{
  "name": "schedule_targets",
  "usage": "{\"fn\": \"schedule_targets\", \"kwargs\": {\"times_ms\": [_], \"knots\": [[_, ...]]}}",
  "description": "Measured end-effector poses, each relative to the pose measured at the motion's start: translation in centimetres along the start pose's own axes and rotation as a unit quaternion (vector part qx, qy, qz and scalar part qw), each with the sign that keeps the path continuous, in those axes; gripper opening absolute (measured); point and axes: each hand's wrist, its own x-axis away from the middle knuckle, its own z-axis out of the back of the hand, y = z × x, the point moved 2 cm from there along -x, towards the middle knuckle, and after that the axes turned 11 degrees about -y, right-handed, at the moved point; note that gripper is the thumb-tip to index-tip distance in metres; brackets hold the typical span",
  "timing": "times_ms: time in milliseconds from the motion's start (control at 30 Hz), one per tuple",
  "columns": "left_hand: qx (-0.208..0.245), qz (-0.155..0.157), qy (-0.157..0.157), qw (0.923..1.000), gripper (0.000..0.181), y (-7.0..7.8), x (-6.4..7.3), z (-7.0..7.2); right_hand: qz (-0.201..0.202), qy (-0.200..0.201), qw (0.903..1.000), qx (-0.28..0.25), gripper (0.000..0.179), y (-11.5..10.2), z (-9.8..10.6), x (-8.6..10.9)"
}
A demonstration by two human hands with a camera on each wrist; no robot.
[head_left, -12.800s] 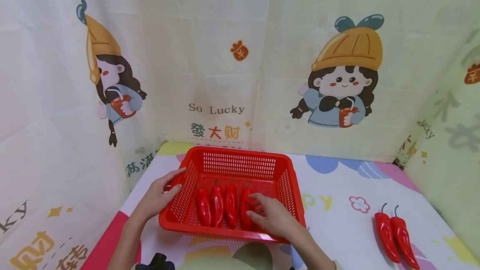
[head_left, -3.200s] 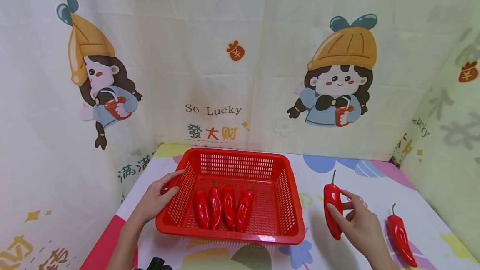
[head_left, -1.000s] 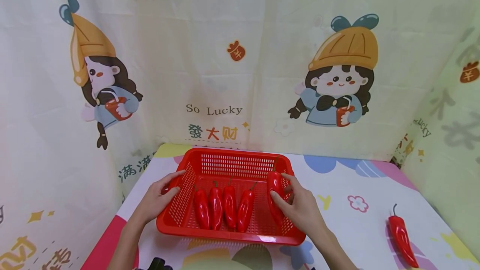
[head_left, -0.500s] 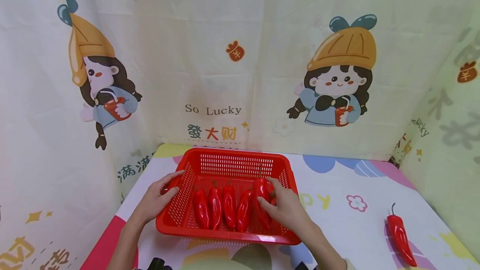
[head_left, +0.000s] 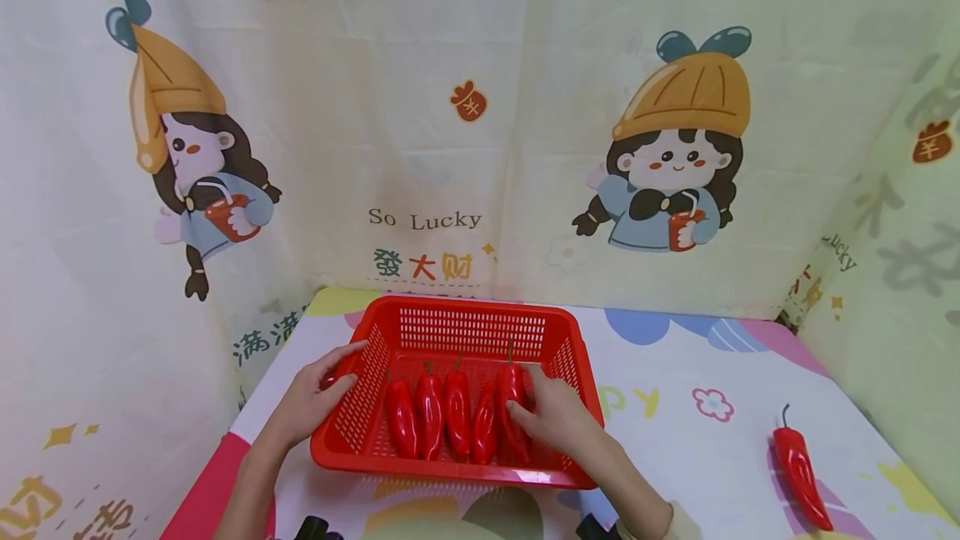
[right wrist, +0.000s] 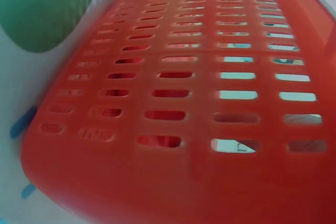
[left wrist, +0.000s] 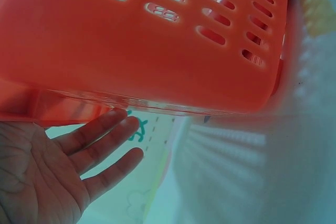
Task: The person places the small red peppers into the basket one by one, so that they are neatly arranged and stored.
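Note:
In the head view, a red plastic basket [head_left: 450, 470] holds several glossy red chili peppers with green stems, lying side by side. My right hand [head_left: 558, 419] reaches over the basket's right side and pinches the rightmost chili pepper [head_left: 510, 390] between thumb and fingers, close beside its neighbour [head_left: 484, 427]. On the left rim rests my left hand [head_left: 318, 394], thumb and index finger on top. The left wrist view shows the left hand's [left wrist: 58, 166] other fingers extended loosely below the rim. Only the slotted basket wall [right wrist: 173, 82] fills the right wrist view; the right hand is hidden there.
One more red chili pepper [head_left: 802, 473] lies on the patterned table [head_left: 645, 457] to the right of the basket. A printed curtain [head_left: 525, 148] hangs behind the table and along both sides. Dark objects [head_left: 313, 527] show at the bottom edge.
One of the two chili peppers on the table was picked up by my right hand and carried left into the basket, against the row. My left hand has stayed on the rim.

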Motion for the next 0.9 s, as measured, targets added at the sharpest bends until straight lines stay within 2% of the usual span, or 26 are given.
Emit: {"fn": "schedule_targets", "kwargs": {"times_ms": [367, 533, 733, 900], "knots": [[0.005, -0.005, -0.007, 1.0, 0.056, -0.12, -0.14, 0.23, -0.002, -0.055, 0.9975, 0.044, 0.062, 0.43, -0.41, -0.17], [0.002, -0.005, -0.005, 1.0, 0.055, -0.13, -0.16, 0.16, 0.012, -0.095, 0.995, 0.03, 0.048, 0.45, -0.46, -0.12], [0.001, -0.002, -0.001, 1.0, 0.055, -0.08, -0.08, 0.03, 0.024, -0.111, 0.9926, 0.044, 0.06, 0.42, -0.59, -0.08], [0.001, -0.005, -0.002, 1.0, 0.055, -0.12, -0.09, 0.07, 0.043, -0.128, 0.9897, 0.048, 0.061, 0.44, -0.71, -0.06]]}}
